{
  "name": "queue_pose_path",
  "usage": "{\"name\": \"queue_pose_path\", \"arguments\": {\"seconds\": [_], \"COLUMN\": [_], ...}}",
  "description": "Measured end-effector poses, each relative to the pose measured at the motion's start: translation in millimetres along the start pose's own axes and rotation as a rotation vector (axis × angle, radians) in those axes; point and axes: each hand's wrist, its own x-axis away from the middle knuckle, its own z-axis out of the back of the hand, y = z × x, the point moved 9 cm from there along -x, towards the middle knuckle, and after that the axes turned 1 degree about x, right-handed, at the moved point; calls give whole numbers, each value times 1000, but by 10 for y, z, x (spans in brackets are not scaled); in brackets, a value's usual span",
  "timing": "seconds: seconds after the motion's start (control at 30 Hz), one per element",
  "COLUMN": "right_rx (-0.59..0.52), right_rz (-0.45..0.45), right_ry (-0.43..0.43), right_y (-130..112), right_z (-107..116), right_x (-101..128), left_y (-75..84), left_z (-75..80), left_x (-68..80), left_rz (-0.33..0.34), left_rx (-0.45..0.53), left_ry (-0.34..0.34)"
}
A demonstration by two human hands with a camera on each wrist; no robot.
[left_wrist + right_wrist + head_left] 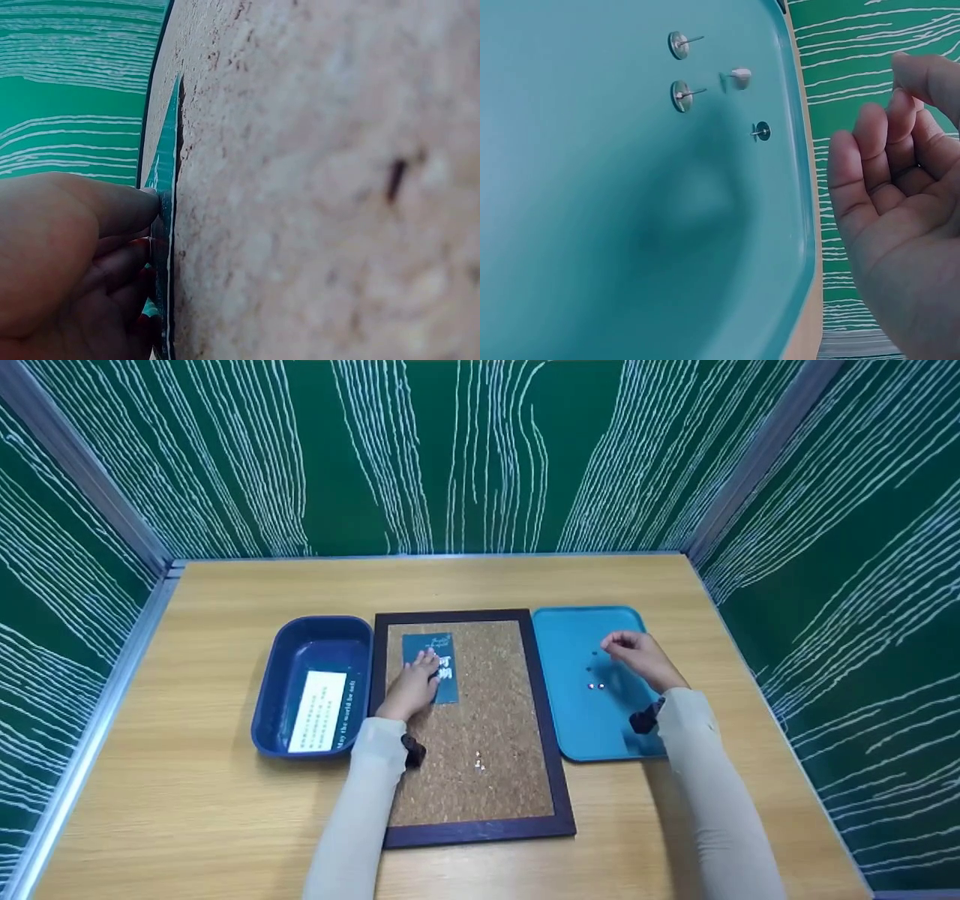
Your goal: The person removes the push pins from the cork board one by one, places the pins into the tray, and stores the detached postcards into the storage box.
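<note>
Head view: my left hand presses flat the thin, flimsy card; my right hand, loosely curled and holding nothing, hovers over tiny sharp pins, best pinched by their heads.

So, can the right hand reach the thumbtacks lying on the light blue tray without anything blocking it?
Probably yes. The right hand hovers over the light blue tray, fingers loosely curled and holding nothing, and the thumbtacks lie uncovered on the tray floor just beside it. Nothing stands between them.
</note>
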Motion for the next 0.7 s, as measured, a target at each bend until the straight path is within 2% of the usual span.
{"name": "queue_pose_path", "arguments": {"seconds": [0.27, 0.5, 0.7], "right_rx": [9, -24, -35], "right_rz": [-17, -39, -29], "right_ry": [-4, -24, 1], "right_y": [27, -214, -35], "right_z": [1, -38, -8], "right_x": [13, 153, 32], "left_y": [-20, -24, -8], "left_z": [-6, -9, -3], "left_x": [-3, 0, 7], "left_rz": [11, 14, 3], "left_rx": [8, 7, 1], "left_ry": [-6, -8, 2]}}
